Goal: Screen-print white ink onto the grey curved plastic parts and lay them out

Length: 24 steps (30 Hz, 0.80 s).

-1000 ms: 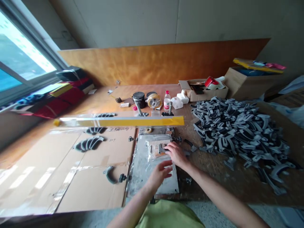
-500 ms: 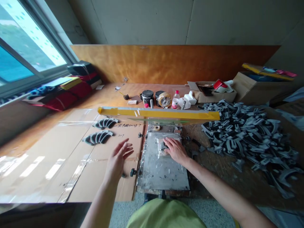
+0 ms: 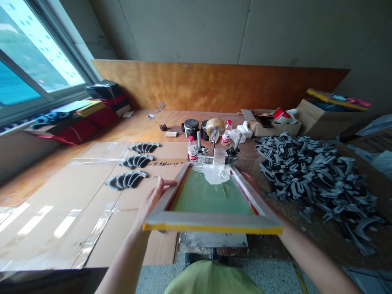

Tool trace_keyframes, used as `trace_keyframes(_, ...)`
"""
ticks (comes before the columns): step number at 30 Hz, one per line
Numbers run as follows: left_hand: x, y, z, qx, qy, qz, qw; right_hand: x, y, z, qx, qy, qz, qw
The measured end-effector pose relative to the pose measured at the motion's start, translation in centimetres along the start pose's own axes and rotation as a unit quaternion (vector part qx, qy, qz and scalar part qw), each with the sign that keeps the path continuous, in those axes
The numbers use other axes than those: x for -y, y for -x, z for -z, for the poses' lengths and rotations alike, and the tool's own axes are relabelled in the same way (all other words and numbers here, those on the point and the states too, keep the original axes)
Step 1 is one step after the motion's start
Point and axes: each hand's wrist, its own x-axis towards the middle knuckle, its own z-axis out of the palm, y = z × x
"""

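A screen printing frame (image 3: 214, 220) slopes over the metal base plate (image 3: 214, 240), its yellow-taped edge toward me. White ink (image 3: 216, 174) lies at the far end of its green mesh (image 3: 211, 196). My left hand (image 3: 157, 192) is closed at the frame's left side, fingers against the bar. On the opposite side my right hand (image 3: 249, 179) is mostly hidden behind the right bar, so its grip does not show. Behind the frame are a metal clamp (image 3: 232, 152) and a pale upright blade (image 3: 219, 157). The frame hides most of the plate.
Curved grey parts (image 3: 127, 179) stand in rows on cardboard (image 3: 76, 200) at left. A big heap of similar parts (image 3: 312, 175) covers the right side. Behind stand black tubs (image 3: 191, 128), red-capped bottles (image 3: 192, 150), a tape roll (image 3: 215, 127) and an open carton (image 3: 272, 126).
The screen frame has swung down over the plate, hiding the small piece my right hand was touching there. Both hands are now at the frame's sides.
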Motion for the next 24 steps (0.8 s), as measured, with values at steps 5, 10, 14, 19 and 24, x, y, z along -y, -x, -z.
trace_keyframes(5, 8.3, 1.6, 1.1, 0.045, -0.042, 0.094, 0.994, 2.4, -4.7, 2.0, -0.085, 0.008, 0.062, 0.994)
trace_keyframes(10, 13.7, 0.4, 0.5, 0.017, -0.090, 0.077, 0.993, 7.3, -7.9, 0.4, 0.065, 0.109, 0.093, 0.988)
trace_keyframes(14, 15.2, -0.3, 0.8, 0.028, -0.091, 0.078, 0.992, 8.2, -7.8, 0.6, 0.128, 0.169, 0.049, 0.976)
trace_keyframes(19, 15.4, -0.3, 0.9, 0.023, -0.089, 0.085, 0.992, 8.7, -5.9, 1.1, 0.096, 0.196, 0.009, 0.976)
trace_keyframes(24, 15.3, -0.1, 0.7, 0.023, -0.073, 0.092, 0.993, 9.1, -4.8, -0.4, 0.113, 0.212, -0.035, 0.970)
